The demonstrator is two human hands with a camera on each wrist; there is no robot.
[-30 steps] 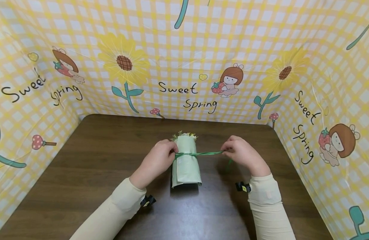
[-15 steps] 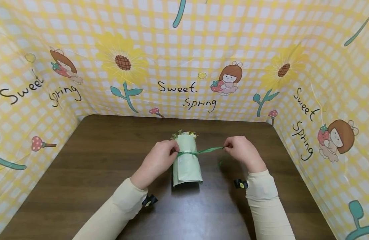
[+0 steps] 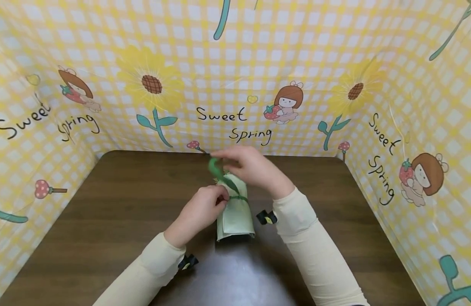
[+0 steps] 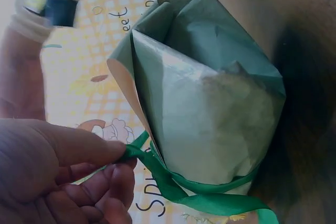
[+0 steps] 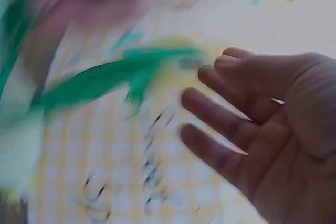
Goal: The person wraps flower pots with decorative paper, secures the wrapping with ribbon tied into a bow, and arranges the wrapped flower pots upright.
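Note:
A bouquet wrapped in pale green paper [image 3: 236, 221] lies on the table, with its small flowers mostly hidden at the far end. Green ribbon [image 4: 207, 203] runs round the wrapping and crosses over itself at one side. My left hand [image 3: 202, 207] pinches one part of this ribbon between thumb and fingers, close against the paper. Above the bouquet's far end is my right hand [image 3: 252, 168], its fingers loosely bent. In the right wrist view, the loose ribbon end [image 5: 100, 80] flies blurred just short of the right fingertips [image 5: 193, 98], apparently apart from them.
The brown wooden table [image 3: 86, 238] spreads around the bouquet. A yellow checked cloth [image 3: 174, 76] with printed flowers and lettering walls off the back and both sides. Black wrist cameras [image 3: 267, 217] sit at both cuffs.
My right hand has swung from the right side leftward over the bouquet, carrying the ribbon end across, and its fingers have loosened. The left hand stays by the knot.

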